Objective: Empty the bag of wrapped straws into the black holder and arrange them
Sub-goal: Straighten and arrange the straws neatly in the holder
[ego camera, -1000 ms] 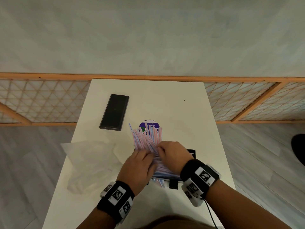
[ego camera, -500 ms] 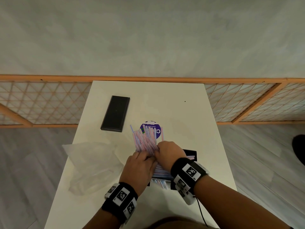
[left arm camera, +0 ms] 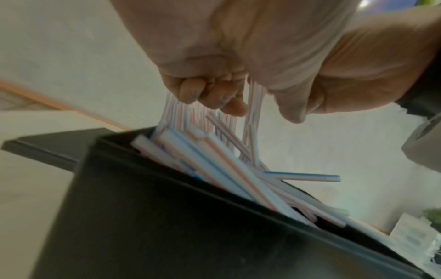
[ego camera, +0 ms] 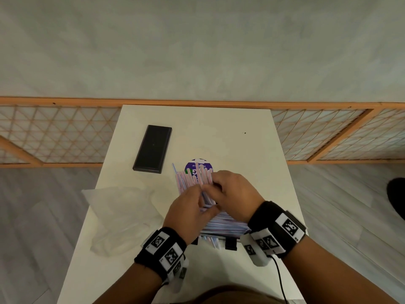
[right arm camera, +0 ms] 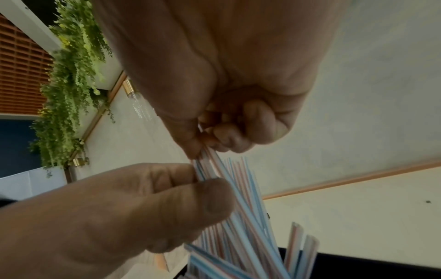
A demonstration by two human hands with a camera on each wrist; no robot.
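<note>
A bundle of red-, blue- and white-striped straws point(ego camera: 192, 178) stands tilted in the black holder point(left arm camera: 167, 217), its tops fanning away from me. My left hand point(ego camera: 188, 207) grips the bundle from the left, fingers curled round several straws point(left arm camera: 181, 113). My right hand point(ego camera: 234, 194) pinches a few straws point(right arm camera: 243, 207) between thumb and fingers just above the left hand point(right arm camera: 143, 203). More straws lie crosswise in the holder point(ego camera: 225, 224), which my hands mostly hide in the head view. The clear plastic bag point(ego camera: 122, 216) lies crumpled and empty at the left.
A flat black lid point(ego camera: 153, 149) lies at the back left of the white table point(ego camera: 241, 150). A round purple label point(ego camera: 198, 166) lies behind the straws. A wooden lattice rail point(ego camera: 65, 132) runs behind the table; the table's side edges are close.
Both hands have slid away from me, higher along the bundle. The fan of straw tops has been drawn narrower.
</note>
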